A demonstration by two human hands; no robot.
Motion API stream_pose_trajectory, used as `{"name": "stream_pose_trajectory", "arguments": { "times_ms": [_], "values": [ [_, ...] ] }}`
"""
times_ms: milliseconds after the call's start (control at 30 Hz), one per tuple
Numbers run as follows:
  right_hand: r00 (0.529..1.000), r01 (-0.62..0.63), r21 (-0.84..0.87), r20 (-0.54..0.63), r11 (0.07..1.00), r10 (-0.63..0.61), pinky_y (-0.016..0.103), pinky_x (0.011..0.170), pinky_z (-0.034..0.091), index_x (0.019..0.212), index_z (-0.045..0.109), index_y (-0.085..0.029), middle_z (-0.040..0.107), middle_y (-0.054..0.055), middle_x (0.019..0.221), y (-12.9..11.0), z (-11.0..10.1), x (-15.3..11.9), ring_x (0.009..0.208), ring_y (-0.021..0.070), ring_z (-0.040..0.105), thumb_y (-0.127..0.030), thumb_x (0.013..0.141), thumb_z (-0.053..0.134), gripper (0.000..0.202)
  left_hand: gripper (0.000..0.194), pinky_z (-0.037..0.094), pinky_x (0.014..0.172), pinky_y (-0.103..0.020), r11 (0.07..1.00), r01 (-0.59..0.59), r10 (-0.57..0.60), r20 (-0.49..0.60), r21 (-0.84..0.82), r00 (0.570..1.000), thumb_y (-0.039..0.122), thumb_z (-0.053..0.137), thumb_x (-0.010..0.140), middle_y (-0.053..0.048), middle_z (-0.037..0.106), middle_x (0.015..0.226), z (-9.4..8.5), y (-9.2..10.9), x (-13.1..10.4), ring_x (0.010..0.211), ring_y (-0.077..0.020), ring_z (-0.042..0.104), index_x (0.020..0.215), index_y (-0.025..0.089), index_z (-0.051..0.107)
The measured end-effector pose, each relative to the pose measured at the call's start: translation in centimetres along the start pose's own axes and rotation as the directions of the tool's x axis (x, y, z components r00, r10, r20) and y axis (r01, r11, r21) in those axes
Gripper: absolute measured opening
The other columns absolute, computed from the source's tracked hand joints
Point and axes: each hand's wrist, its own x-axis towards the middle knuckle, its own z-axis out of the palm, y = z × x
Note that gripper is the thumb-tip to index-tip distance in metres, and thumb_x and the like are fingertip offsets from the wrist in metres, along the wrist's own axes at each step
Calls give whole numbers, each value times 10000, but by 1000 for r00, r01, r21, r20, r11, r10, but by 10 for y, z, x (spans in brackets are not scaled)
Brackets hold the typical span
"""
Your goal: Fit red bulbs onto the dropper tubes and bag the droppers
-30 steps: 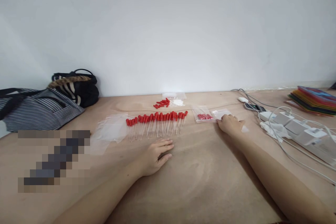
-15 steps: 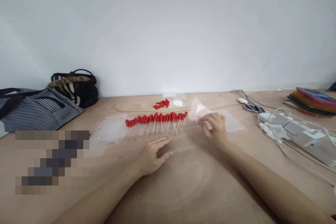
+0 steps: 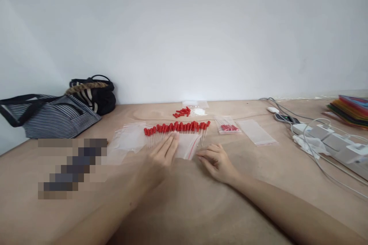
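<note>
Clock directions are taken from the clear bag (image 3: 186,148) between the hands. At ten o'clock, a striped bag (image 3: 61,119) and a black bag (image 3: 105,97) are placed on the surface (image 3: 218,206); at nine, overlapping empty bags (image 3: 126,138) are laid. The clear bag is touched by the left hand (image 3: 161,155), its fingers outstretched and close together. Red-bulbed droppers (image 3: 163,128) are lined up just beyond, partly covered; loose red bulbs (image 3: 182,112) are heaped at twelve. The right hand's (image 3: 215,162) fingers are bent and nearly closed beside the red-striped edge; whether it is pinched cannot be told. Toward two, red bulbs are held in a filled bag (image 3: 228,127); toward three, a flat bag (image 3: 255,132) and plugged chargers (image 3: 333,141) are seen.
</note>
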Motion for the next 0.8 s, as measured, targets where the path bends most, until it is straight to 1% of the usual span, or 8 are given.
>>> {"name": "stream_pose_trajectory", "arguments": {
  "times_ms": [67, 133, 200, 267, 367, 433, 600, 800],
  "values": [
    [999, -54, -51, 2, 997, 54, 318, 713, 323, 852, 638, -211, 642, 26, 732, 9, -4, -2, 690, 143, 549, -192, 814, 481, 163, 419, 346, 991, -438, 998, -15, 9, 108, 55, 994, 197, 271, 870, -153, 511, 1233, 0, 0, -11, 1186, -288, 414, 1216, 78, 476],
    [997, -75, -67, 11, 995, 76, 320, 719, 311, 835, 639, -211, 641, 18, 711, 16, -6, -4, 674, 137, 541, -189, 811, 487, 156, 457, 355, 970, -464, 999, -25, 15, 270, 33, 963, 321, 352, 852, -185, 516, 1215, 5, 3, -23, 1155, -323, 438, 1201, 61, 492],
    [997, -69, -71, 35, 995, 71, 322, 725, 304, 827, 637, -214, 644, 15, 717, 19, -8, -4, 679, 136, 534, -196, 811, 491, 148, 640, 347, 962, -485, 1000, 0, 7, 392, -18, 920, 515, 467, 763, -184, 482, 1252, 7, 7, -30, 1157, -348, 424, 1242, 92, 453],
    [996, -39, -74, 79, 996, 45, 320, 720, 298, 826, 633, -217, 642, 11, 724, 19, -10, -4, 693, 139, 522, -209, 802, 508, 127, 811, 302, 984, -500, 998, 25, 4, 453, -58, 892, 639, 517, 663, -170, 414, 1315, 7, 9, -29, 1205, -358, 355, 1284, 130, 402],
    [986, 22, -67, 169, 998, -10, 322, 717, 289, 820, 634, -223, 629, 6, 726, 14, -12, -3, 720, 144, 499, -240, 782, 545, 99, 895, 220, 1018, -512, 994, 36, 20, 494, -102, 869, 683, 500, 647, -186, 313, 1371, 7, 9, -17, 1264, -361, 236, 1316, 110, 342],
    [976, 58, -66, 214, 996, -43, 324, 718, 284, 807, 641, -228, 616, 6, 738, 10, -13, -2, 735, 144, 488, -258, 777, 557, 95, 944, 210, 1021, -512, 987, 68, 15, 505, -145, 863, 690, 497, 644, -202, 260, 1391, 11, 10, -10, 1276, -360, 201, 1340, 91, 279],
    [962, 112, -62, 257, 992, -93, 332, 722, 283, 861, 658, -257, 607, 17, 826, 9, -14, -2, 777, 147, 482, -287, 794, 550, 130, 915, 235, 1021, -498, 958, 176, -40, 505, -225, 862, 611, 539, 675, -173, 236, 1408, 27, 12, -9, 1278, -339, 216, 1368, 132, 182],
    [949, 154, -5, 277, 988, -147, 316, 716, 298, 863, 656, -255, 603, 15, 832, 9, -14, 0, 794, 144, 482, -310, 813, 525, 151, 915, 260, 1007, -505, 956, 185, -45, 510, -227, 859, 556, 559, 692, -187, 234, 1404, 29, 12, -11, 1277, -328, 224, 1374, 133, 119]
  ]
}}
